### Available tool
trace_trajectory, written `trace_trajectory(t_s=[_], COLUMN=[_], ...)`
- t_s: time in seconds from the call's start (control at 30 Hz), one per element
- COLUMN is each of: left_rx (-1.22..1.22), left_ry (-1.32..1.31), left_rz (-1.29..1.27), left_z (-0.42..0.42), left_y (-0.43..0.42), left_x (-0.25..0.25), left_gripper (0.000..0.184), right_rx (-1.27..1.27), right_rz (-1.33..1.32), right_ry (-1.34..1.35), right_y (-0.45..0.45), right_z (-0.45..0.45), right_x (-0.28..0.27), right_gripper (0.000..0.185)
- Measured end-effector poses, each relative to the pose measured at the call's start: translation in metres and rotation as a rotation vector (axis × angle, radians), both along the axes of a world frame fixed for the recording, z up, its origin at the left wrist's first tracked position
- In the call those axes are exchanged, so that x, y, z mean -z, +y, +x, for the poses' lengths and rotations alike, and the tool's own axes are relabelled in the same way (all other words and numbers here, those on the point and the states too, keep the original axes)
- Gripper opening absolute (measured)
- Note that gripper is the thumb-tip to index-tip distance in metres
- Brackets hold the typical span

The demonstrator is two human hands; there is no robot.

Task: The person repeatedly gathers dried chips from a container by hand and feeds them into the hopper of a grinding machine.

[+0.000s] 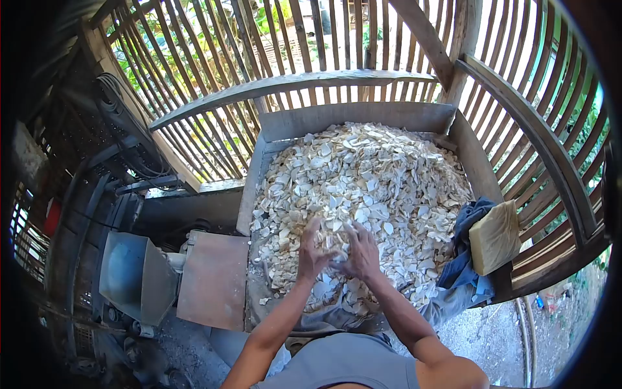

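Note:
A large heap of pale, thin dried chips (382,175) fills a wooden bin (359,120). Some pieces are whitish, others tan or brown-edged, like sliced dried root. At the near side of the heap, my left hand (313,253) and my right hand (360,254) face each other with curved fingers. Between them they cup a bunch of chips, and the fingertips rest against the heap. Grey cloth (337,318) lies along the near edge under the chips.
Left of the bin stand a flat reddish-brown board (214,280) and a metal hopper (136,275). A foam block (494,238) and blue cloth (468,227) lie at the right edge. Slatted wooden walls (311,39) enclose the far side. Coiled cable (120,97) hangs at left.

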State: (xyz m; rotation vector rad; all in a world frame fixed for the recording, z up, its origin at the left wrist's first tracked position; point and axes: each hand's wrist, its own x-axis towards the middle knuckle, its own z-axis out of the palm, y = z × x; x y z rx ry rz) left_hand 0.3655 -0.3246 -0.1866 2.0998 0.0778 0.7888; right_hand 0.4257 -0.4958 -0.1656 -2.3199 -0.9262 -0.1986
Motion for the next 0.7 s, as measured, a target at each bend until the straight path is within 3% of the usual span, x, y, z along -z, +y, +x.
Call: trace_trajectory(t_s=[0.1,0.13,0.23,0.27,0.43,0.57,0.6,0.7], left_rx=[0.010,-0.057,-0.153,-0.156,-0.168,-0.139,-0.161,-0.230], left_ry=[0.085,0.096,0.148,0.147,0.086,0.056,0.170,0.065], left_rz=[-0.018,0.034,-0.079,-0.166,-0.380,-0.729,-0.802,-0.691], left_z=[-0.019,-0.019,-0.013,-0.011,-0.002,-0.011,-0.016,-0.007], left_y=[-0.009,-0.011,-0.020,-0.024,-0.021,-0.030,-0.032,-0.033], left_x=[0.000,0.001,-0.007,-0.012,-0.007,-0.013,-0.025,-0.010], left_gripper=[0.111,0.105,0.098,0.081,0.053,0.050,0.050,0.048], right_rx=[-0.009,0.058,0.104,0.109,0.104,0.073,0.097,0.147], right_rz=[0.055,-0.036,-0.033,0.020,0.179,0.280,0.293,0.288], right_ry=[-0.037,-0.003,0.015,-0.039,0.039,0.058,0.053,0.030], right_y=[-0.014,-0.019,-0.013,-0.007,0.021,0.029,0.029,0.034], right_z=[-0.014,-0.018,-0.023,-0.017,-0.002,-0.011,-0.014,-0.015], right_x=[-0.005,-0.008,-0.005,0.006,0.001,-0.001,0.001,0.005], right_gripper=[0.122,0.129,0.125,0.120,0.098,0.083,0.082,0.073])
